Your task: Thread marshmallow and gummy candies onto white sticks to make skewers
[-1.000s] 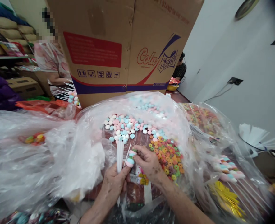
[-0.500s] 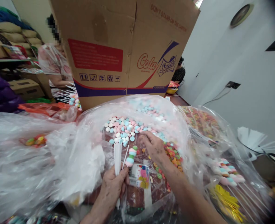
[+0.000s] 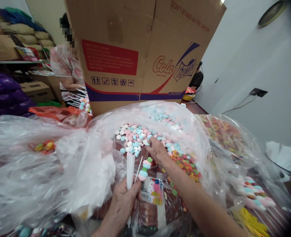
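Observation:
My left hand (image 3: 125,200) is closed around a bundle of white sticks (image 3: 130,169). Beside the bundle, one thin stick stands apart, and a candy skewer (image 3: 144,169) with pink, blue and green pieces rises from the same grip. My right hand (image 3: 157,151) reaches to the near edge of a loose pile of pink, white and blue candies (image 3: 135,133). Its thumb and fingers are pinched together at a pale candy (image 3: 147,142), which they partly hide. Under my right forearm lie colourful ring-shaped gummies (image 3: 184,163). A printed clear packet (image 3: 152,191) is just right of my left hand.
A tall cardboard carton (image 3: 115,79) stands behind the candies. Crumpled clear plastic (image 3: 36,177) covers the left side. Finished skewers (image 3: 256,194) and gold ties (image 3: 251,223) lie at the right. A person (image 3: 67,69) works behind, at the left.
My right hand has moved left relative to the candy pile and its fingers now pinch at a pale candy. The view has swung slightly left. My left hand keeps its grip.

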